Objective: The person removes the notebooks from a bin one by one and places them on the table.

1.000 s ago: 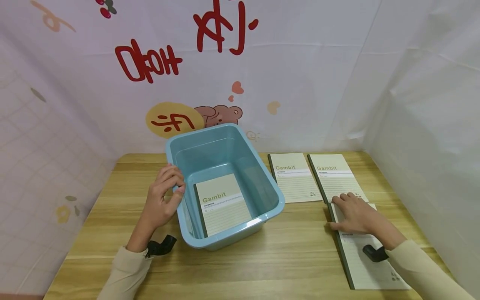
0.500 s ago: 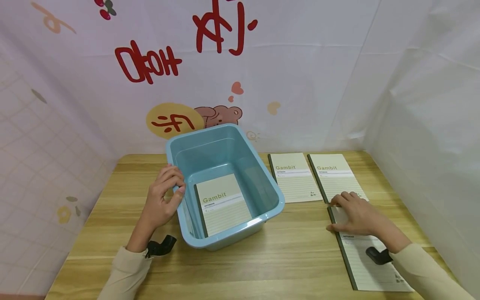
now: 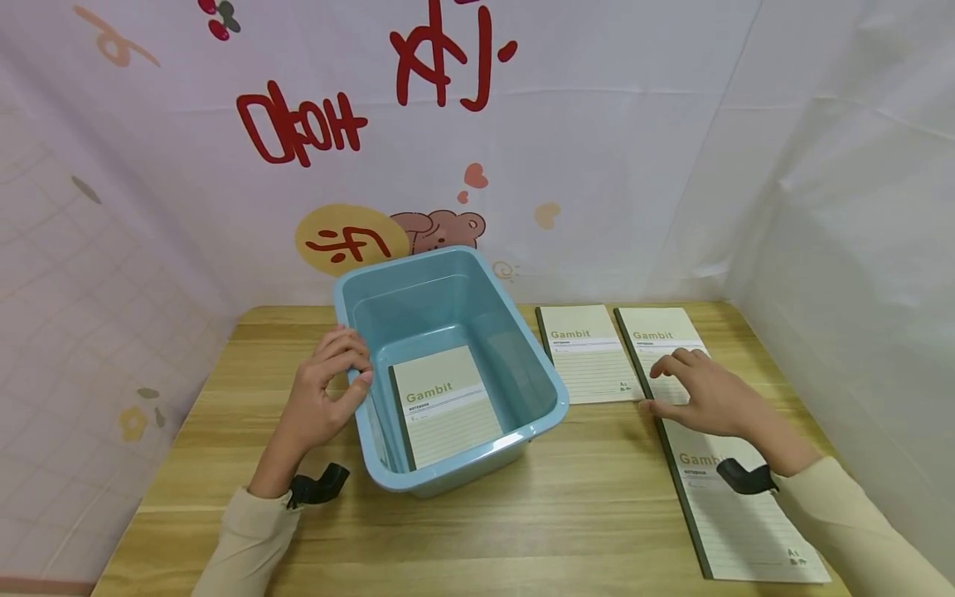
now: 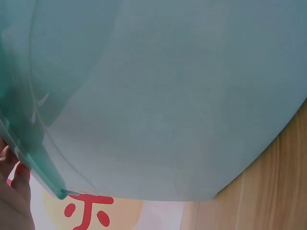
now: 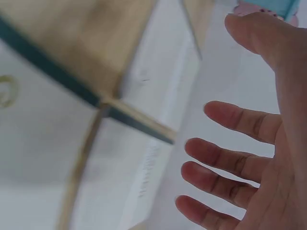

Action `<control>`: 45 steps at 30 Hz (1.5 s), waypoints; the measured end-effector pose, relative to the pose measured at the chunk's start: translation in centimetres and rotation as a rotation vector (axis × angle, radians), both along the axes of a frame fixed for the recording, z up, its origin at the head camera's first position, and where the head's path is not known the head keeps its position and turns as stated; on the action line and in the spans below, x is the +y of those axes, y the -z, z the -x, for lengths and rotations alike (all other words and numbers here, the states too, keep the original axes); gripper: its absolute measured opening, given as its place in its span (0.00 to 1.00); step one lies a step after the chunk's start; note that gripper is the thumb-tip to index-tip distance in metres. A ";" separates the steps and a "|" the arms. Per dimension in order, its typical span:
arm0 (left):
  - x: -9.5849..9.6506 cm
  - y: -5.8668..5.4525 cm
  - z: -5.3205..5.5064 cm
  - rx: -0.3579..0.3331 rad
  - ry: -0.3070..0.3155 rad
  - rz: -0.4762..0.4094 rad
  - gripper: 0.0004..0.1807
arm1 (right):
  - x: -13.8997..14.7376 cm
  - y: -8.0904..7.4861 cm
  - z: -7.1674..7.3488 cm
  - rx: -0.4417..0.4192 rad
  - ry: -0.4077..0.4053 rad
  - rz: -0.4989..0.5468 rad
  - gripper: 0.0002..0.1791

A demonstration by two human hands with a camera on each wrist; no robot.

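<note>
My left hand [image 3: 321, 398] grips the left rim of a light blue plastic tub [image 3: 515, 373], fingers over the edge and thumb inside. In the left wrist view the tub's outer wall [image 4: 144, 96] fills most of the picture, with the hand [image 4: 14, 196] at its rim. One Gambit notebook [image 3: 448, 406] lies flat inside. Over the right side of the table, my right hand [image 3: 701, 394] hovers with loosely bent fingers, holding nothing. It overlaps the back right notebook [image 3: 660, 323] and the top of the front right notebook [image 3: 746, 531]. Its spread fingers show in the right wrist view.
Another Gambit notebook [image 3: 589, 356] lies between the tub and the back right one. All sit on a wood-grain table [image 3: 567, 531]. A white printed sheet [image 3: 612, 149] hangs behind, and pale sheets flank both sides.
My right hand has moved off the front right notebook, away from me toward the back one, uncovering the front notebook's title. The left hand keeps its hold on the tub.
</note>
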State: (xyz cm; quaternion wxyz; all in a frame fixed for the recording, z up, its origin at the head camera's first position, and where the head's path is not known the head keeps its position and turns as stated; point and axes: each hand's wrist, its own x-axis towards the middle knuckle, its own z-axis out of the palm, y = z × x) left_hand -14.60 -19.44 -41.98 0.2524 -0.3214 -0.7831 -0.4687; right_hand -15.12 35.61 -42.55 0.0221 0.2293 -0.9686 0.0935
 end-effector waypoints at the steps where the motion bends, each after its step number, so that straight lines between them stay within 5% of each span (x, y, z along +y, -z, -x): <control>1: -0.1 -0.1 0.0 -0.011 0.000 0.007 0.10 | -0.2 -0.4 0.2 0.006 -0.007 0.005 0.24; 29: -0.4 -0.5 -0.1 -0.060 0.011 0.030 0.13 | -13.5 -13.7 4.8 -0.034 -0.144 0.127 0.35; 45: -0.4 -0.4 -0.1 -0.064 0.007 0.024 0.13 | -22.8 -17.5 6.6 0.043 -0.237 0.070 0.50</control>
